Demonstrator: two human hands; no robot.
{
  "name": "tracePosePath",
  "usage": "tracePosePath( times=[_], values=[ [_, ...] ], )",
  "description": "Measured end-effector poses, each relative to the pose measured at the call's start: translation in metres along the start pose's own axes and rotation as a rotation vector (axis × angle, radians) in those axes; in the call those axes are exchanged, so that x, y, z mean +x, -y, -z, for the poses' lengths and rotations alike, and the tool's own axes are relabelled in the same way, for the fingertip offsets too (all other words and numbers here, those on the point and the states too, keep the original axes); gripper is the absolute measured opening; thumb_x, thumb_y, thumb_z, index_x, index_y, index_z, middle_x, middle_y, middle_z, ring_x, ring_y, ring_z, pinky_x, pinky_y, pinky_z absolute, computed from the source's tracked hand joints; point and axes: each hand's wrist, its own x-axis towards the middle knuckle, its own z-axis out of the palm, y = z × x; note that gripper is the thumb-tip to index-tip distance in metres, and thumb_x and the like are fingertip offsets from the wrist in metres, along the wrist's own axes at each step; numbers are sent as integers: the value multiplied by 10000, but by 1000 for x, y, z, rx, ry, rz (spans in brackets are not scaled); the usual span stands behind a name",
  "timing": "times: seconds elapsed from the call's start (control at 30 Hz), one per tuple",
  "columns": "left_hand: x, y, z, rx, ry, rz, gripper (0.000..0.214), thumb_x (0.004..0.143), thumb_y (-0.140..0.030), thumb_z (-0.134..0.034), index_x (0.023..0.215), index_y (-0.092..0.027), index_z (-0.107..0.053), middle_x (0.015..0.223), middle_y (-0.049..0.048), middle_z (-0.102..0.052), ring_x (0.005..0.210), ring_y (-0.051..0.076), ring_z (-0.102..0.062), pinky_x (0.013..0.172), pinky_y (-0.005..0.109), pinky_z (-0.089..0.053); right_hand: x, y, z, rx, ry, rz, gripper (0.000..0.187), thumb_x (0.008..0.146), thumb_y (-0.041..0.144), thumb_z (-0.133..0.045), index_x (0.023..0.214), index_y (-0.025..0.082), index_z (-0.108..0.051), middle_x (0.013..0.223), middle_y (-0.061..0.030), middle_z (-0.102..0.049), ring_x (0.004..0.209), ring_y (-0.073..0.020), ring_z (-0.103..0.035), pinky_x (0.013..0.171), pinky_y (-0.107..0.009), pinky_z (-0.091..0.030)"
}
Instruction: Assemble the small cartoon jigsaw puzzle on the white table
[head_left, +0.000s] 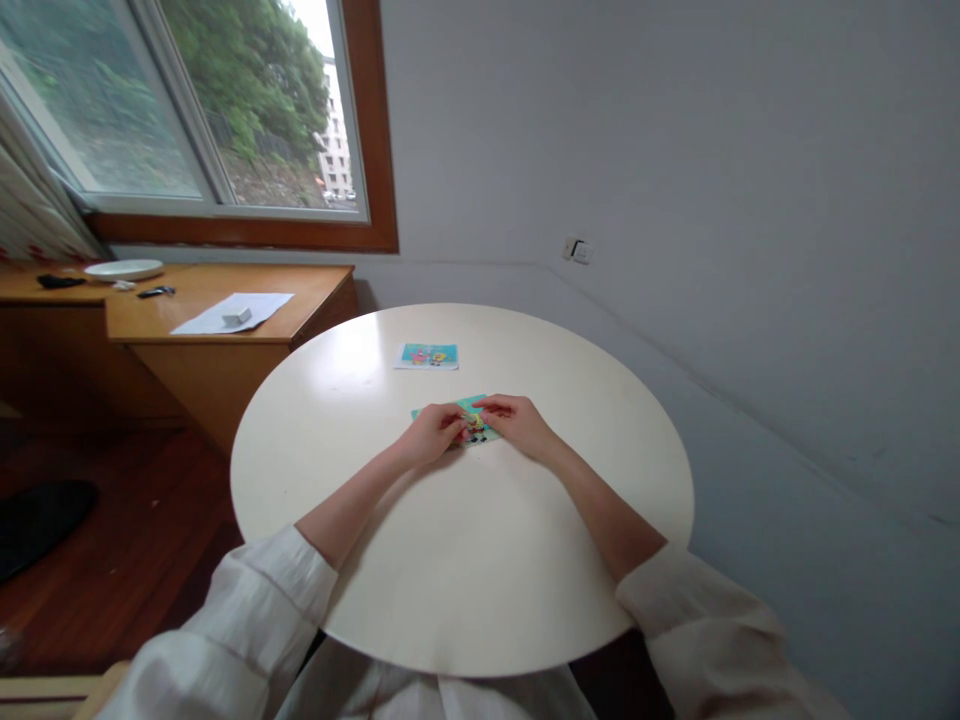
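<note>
Both my hands rest at the middle of a round white table (465,560). My left hand (433,433) and my right hand (517,422) meet over a small teal jigsaw board (469,404) with a cartoon picture. The fingers of both hands are pinched together on a small puzzle piece (474,425) on the board. Most of the board is hidden under my hands. A little farther away on the table lies a printed cartoon picture card (427,356), apart from both hands.
A wooden desk (217,340) stands to the left under a window, bearing a white plate (124,269), a sheet of paper (232,312) and small dark items. Grey walls close in behind and to the right. A dark mat (37,520) lies on the wooden floor.
</note>
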Motion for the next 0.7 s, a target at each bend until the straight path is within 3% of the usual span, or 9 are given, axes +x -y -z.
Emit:
tracePosePath(
  times=[0.13,0.33,0.47,0.7],
  values=[
    [-2,-5,-2,-40,7,74,207,750,-231,-429,586,-133,-509,520,-13,-512,471,81,-444,492,197,-358,-3,5,-5,20,39,41,272,666,342,-607,830,131,-657,797,-51,-653,742,-144,-584,731,-289,-450],
    [-3,-9,-3,-22,28,92,236,754,-242,-434,560,-130,-507,470,-31,-468,436,65,-397,460,184,-315,-4,4,-4,27,59,41,298,661,354,-628,847,122,-651,784,-57,-653,717,-144,-587,708,-294,-460],
    [-4,-13,-3,-2,16,101,254,754,-276,-444,560,-130,-517,457,-37,-452,424,61,-362,441,183,-281,-4,4,-4,30,54,9,267,625,345,-661,757,114,-638,715,-45,-643,665,-134,-580,677,-288,-459],
    [0,-4,-4,-41,-51,90,253,738,-329,-476,583,-134,-521,463,-31,-467,405,61,-339,422,192,-258,-3,4,-2,82,26,-46,272,591,316,-683,769,120,-618,669,-18,-614,627,-118,-564,625,-262,-445]
  ],
)
